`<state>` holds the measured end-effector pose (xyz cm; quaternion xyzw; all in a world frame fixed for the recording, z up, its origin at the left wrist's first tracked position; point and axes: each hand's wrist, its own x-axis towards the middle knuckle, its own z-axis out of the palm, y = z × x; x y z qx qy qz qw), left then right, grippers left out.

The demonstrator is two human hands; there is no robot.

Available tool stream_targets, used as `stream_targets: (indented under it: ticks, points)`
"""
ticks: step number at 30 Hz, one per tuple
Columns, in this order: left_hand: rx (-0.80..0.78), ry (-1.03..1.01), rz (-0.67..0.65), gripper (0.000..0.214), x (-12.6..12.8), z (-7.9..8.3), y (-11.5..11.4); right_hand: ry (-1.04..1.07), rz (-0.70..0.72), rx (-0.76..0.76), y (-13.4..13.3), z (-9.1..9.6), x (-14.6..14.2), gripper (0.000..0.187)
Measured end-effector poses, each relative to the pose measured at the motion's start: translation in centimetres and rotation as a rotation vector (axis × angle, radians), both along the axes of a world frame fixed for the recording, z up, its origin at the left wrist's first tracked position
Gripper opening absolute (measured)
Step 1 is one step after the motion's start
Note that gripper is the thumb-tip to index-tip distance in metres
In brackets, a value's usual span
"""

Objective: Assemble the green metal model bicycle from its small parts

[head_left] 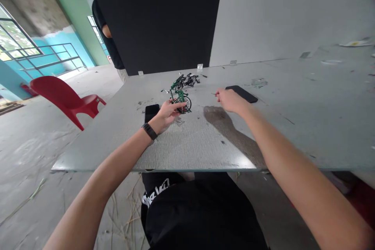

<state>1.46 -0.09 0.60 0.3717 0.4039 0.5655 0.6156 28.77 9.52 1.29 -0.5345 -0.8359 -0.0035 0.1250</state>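
Observation:
My left hand (167,112) is closed around the spoked wheel of a small green model bicycle (180,96), keeping it upright on the table. A black watch is on that wrist. To the right, my right hand (230,99) is raised over the tabletop, its fingers pinched on a thin pin-like piece (213,94) pointing left; its exact kind is too small to make out. Just behind the held bicycle lie more dark model bicycle parts (190,80). One black phone (151,111) rests beside my left hand, and a dark phone-like slab (245,94) lies by my right.
The grey table (181,152) ends in front of my body. A black and white upright panel (172,19) borders its far side, with small metal brackets along the base. A red chair (66,95) stands left of the table. Behind the panel, a person's arm (107,31) shows.

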Motion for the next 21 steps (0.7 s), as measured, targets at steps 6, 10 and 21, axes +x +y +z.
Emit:
stream_targets:
  ticks: [6,10,21]
  points:
    - [0.023,-0.016,-0.037,0.021,-0.5,-0.6,0.5,0.015,-0.064,0.008,0.1,1.2,1.5,0.032]
    - [0.047,-0.007,-0.073,0.021,0.0,0.1,-0.2,0.001,0.009,0.035,-0.6,0.7,2.5,0.024]
    - [-0.055,-0.244,-0.178,0.04,0.0,1.3,-0.5,-0.003,-0.002,-0.133,-1.9,-0.7,4.1,0.019]
